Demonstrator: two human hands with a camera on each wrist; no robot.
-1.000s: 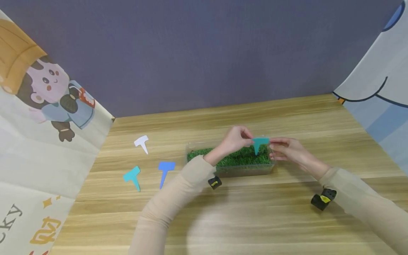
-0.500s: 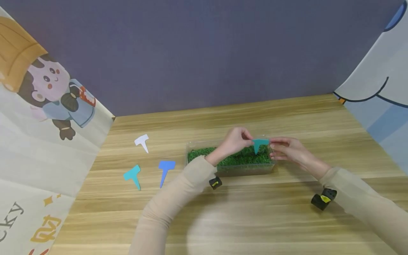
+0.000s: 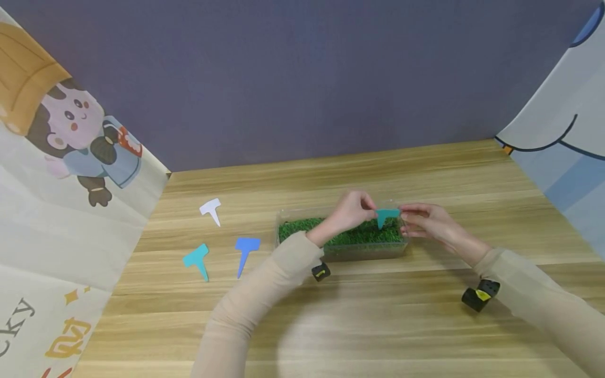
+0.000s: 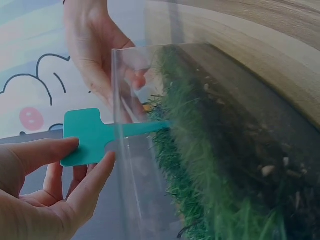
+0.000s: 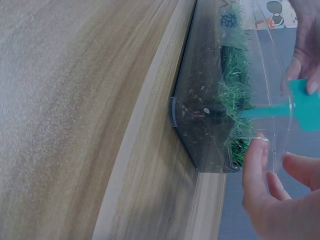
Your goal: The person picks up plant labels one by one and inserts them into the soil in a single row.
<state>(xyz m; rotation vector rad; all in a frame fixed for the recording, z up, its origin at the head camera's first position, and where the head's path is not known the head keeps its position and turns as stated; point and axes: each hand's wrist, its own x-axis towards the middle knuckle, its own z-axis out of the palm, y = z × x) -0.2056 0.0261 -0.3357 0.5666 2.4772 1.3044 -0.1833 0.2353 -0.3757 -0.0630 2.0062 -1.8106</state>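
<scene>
soft, even light fills the head view, pale glare on the tabletop toward six o'clock (a soft shadow beside it); wrist views look hazier, the left's soil dim toward three o'clock.

Pinches a teal tag by its head in the left hand, with the stem in grass over dark soil. Has the right hand partly behind the box's clear wall.

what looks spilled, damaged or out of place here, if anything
Nothing stands out. The clear box sits flat on the table, with no visible spill. The teal tag the left hand pinches points down into the grass. The white tag, blue tag and second teal tag lie at differing angles.
</scene>
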